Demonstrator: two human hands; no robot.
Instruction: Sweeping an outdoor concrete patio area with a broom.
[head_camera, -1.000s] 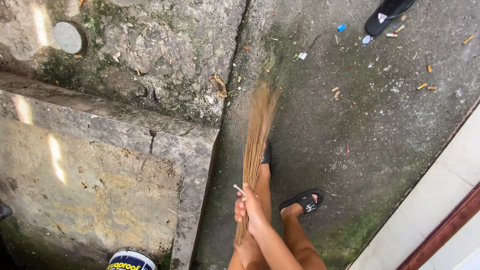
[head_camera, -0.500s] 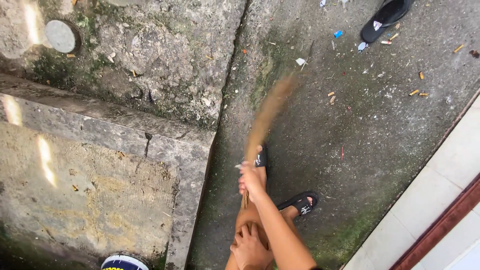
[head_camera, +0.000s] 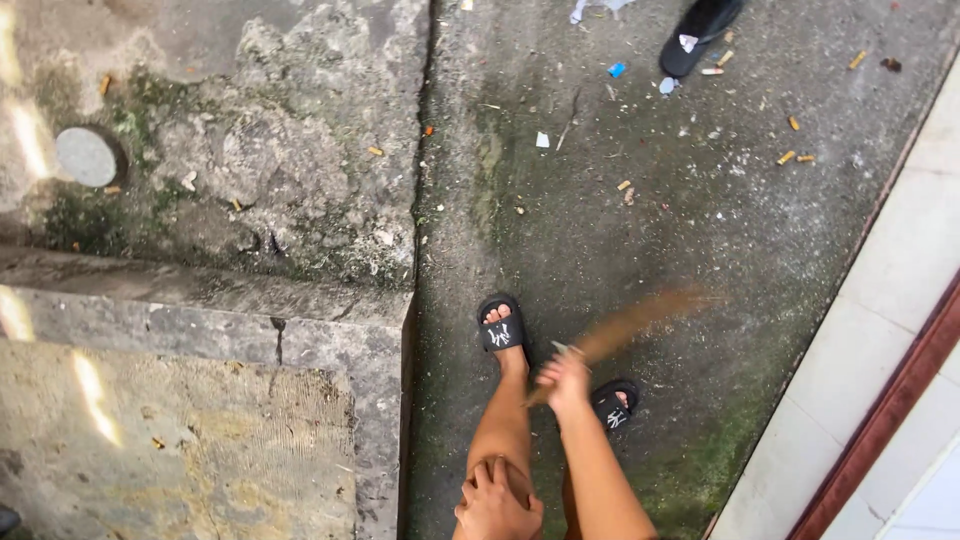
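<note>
My right hand (head_camera: 566, 381) grips the top of a bundle broom of thin brown sticks (head_camera: 640, 318). Its bristles are blurred and point right, low over the dark wet concrete ground (head_camera: 600, 200). My left hand (head_camera: 496, 502) rests closed on my left leg just above the knee. Both my feet wear black sandals, the left one (head_camera: 503, 331) ahead of the right one (head_camera: 613, 405). Cigarette butts (head_camera: 792, 156) and small paper scraps (head_camera: 541, 140) lie scattered farther ahead.
A raised, cracked concrete ledge (head_camera: 250, 330) with moss runs along the left, with a round grey cap (head_camera: 85, 157) set in the slab behind it. A white tiled step (head_camera: 880, 340) with a red-brown strip borders the right. Another black sandal (head_camera: 700, 25) lies at the top.
The broom has swung from pointing up and left to pointing right. My left foot has stepped forward, and my left hand has come down onto my leg.
</note>
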